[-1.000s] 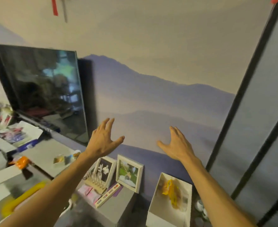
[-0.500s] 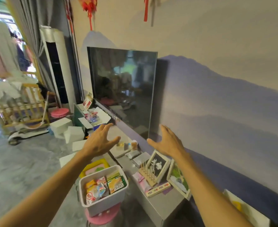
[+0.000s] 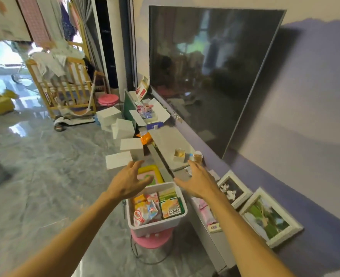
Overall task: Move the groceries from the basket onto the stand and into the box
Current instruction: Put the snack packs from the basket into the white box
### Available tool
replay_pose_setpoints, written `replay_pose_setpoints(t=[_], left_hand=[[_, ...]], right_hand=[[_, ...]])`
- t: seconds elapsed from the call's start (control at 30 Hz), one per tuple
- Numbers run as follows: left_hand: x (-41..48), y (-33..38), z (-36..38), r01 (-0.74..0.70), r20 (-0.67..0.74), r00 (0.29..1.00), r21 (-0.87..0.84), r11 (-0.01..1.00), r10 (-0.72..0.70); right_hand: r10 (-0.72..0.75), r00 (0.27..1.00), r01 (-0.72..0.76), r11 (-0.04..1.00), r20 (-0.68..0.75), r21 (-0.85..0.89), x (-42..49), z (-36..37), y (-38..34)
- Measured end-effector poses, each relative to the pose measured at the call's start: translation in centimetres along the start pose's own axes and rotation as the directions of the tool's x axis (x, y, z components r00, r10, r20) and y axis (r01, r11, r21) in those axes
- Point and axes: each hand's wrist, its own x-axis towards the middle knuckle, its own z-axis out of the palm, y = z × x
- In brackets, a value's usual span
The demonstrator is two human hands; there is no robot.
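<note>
A white basket [image 3: 153, 226] full of snack packets stands on a pink stool [image 3: 152, 241] in front of the grey TV stand [image 3: 168, 140]. A green packet [image 3: 171, 205] and a red-and-white packet [image 3: 143, 213] lie on top. My left hand [image 3: 128, 181] hovers over the basket's far left corner with fingers spread and holds nothing. My right hand [image 3: 198, 181] hovers over the stand's edge just right of the basket, also spread and empty. An open white box [image 3: 151, 114] with packets inside sits further along the stand.
A large TV [image 3: 209, 72] leans on the wall above the stand. Two framed pictures [image 3: 269, 216] lie on the stand at right, small items [image 3: 180, 154] near my right hand. White boxes [image 3: 123, 128] and a yellow tray [image 3: 151, 173] sit on the floor; a wooden cot [image 3: 65, 86] stands behind.
The view has swung left and down from the wall to the basket and floor. Both open hands have come down from in front of the wall to just above the basket.
</note>
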Motion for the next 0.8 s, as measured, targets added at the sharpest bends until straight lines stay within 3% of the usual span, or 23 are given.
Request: replay_pose_setpoints(t=[0.27,0.47,0.7,0.8], left_hand=[[8.1,-6.3,9.8,0.18,0.147,0.973,0.02,0.983,-0.181],[12.9,-13.5,21.5,0.251,0.287,0.923,0.053,0.967,-0.255],[17.4,-25.8,38.0,0.218,0.386,0.882,0.174,0.96,-0.27],[17.6,-27.8,41.6,0.261,0.404,0.861,0.169,0.95,-0.309]], right_hand=[[-0.028,0.973,0.037,0.999,0.23,-0.032,13.3,8.0,4.4],[-0.001,0.927,0.026,0.998,0.375,-0.063,22.6,20.3,8.4],[0.015,0.916,0.022,0.996,0.401,-0.087,31.2,39.1,13.6],[0.047,0.934,-0.003,0.992,0.353,-0.124,33.5,46.2,14.6]])
